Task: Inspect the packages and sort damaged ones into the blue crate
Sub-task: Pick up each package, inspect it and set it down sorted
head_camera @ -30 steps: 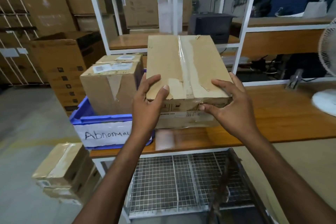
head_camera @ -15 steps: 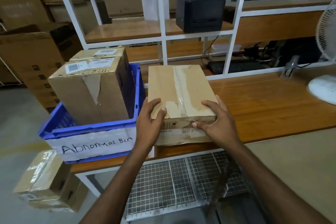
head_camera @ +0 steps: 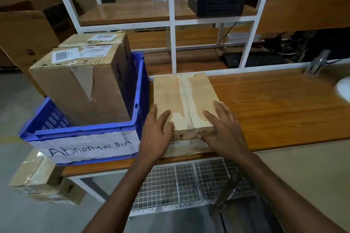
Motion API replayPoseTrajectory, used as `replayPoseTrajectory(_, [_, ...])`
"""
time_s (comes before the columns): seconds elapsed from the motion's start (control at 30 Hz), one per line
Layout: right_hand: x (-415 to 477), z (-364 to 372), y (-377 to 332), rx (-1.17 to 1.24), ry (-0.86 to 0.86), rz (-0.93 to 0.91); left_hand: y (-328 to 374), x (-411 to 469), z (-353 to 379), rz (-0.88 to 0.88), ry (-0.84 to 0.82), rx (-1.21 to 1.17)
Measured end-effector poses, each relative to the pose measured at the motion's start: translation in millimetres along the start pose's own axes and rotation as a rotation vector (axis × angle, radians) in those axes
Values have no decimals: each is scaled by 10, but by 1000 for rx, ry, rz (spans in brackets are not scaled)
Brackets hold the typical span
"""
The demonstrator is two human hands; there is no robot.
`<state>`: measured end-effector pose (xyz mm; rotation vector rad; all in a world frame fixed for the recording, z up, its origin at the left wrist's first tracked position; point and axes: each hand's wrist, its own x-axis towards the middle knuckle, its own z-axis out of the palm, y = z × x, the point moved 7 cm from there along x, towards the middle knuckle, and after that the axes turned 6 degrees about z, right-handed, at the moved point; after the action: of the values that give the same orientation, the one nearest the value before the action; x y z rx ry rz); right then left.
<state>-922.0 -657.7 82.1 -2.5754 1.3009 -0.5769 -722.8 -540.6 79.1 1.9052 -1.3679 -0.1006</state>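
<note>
Cardboard package (head_camera: pixel 184 100) under seemingly flat hands (head_camera: pixel 155 134)

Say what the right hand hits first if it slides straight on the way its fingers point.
Nothing solid, probably. The right hand lies on the taped box, fingers pointing up-left along its top; beyond comes the white shelf frame.

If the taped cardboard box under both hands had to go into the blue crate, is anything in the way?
Yes. The taped cardboard box lies on the wooden table, right of the blue plastic crate. A tall torn cardboard package and a second labelled one behind it fill most of the crate, leaving little room.
</note>
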Motion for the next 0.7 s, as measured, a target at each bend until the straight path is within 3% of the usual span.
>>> replayPoseTrajectory(0.1, [73,82,-158,-203,-49,-117,228,62,90,190,-120,347])
replayPoseTrajectory(0.17, [89,132,-169,-251,-61,-117,258,69,149,226,-188,435])
replayPoseTrajectory(0.43, [173,87,-216,-272,-167,-122,281,134,214,275,-348,581])
replayPoseTrajectory(0.7, [146,74,-165,-211,-112,-88,230,81,187,237,-258,491])
